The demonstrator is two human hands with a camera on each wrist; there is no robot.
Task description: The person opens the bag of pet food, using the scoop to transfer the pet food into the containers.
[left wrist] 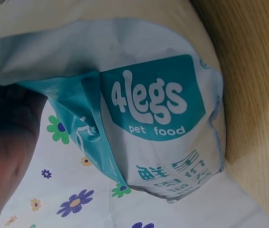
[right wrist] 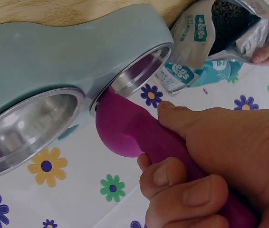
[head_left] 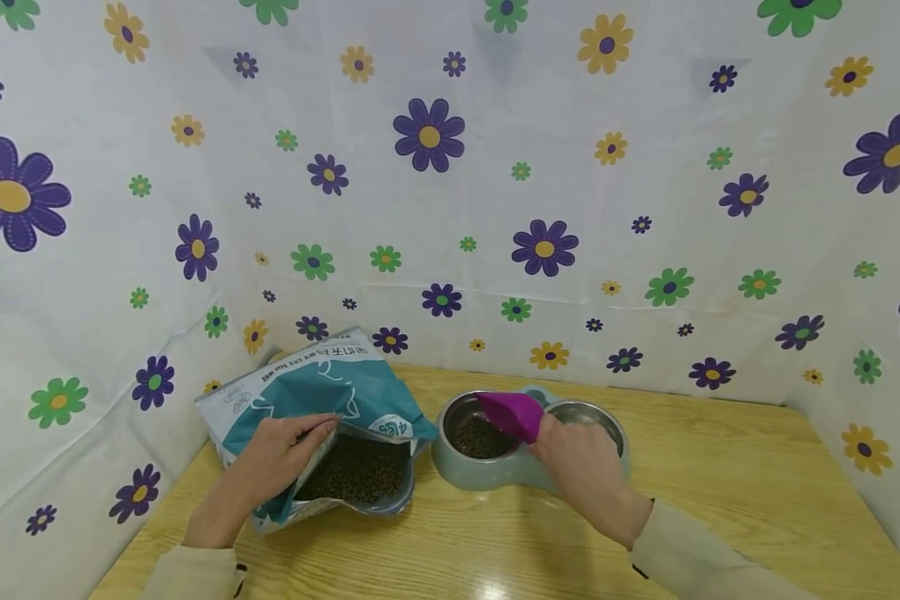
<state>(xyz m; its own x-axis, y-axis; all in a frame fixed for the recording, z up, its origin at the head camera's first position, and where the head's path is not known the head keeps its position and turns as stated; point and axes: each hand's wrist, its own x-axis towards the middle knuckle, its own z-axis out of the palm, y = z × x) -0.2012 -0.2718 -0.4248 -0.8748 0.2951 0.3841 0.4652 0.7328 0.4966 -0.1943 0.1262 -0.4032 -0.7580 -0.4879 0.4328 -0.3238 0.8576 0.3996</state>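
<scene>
My left hand [head_left: 281, 454] pinches the upper lip of a teal and white pet food bag [head_left: 311, 387], holding its mouth apart. Inside the bag lies brown kibble [head_left: 360, 468]. In my right hand [head_left: 581, 468] is the handle of a magenta scoop [right wrist: 125, 124], its head tilted down at the left bowl of a pale green double feeder [head_left: 468, 477]. Some kibble [head_left: 482, 437] sits in that steel bowl. Whether anything is left in the scoop cannot be seen. In the right wrist view the other steel bowl [right wrist: 30, 126] has a bare, shiny inside.
Bag and feeder stand side by side on a wooden table [head_left: 720, 467]. A white flower-patterned cloth [head_left: 480, 200] hangs behind the table and along both sides. The bag's lower right corner comes close to the feeder's left end.
</scene>
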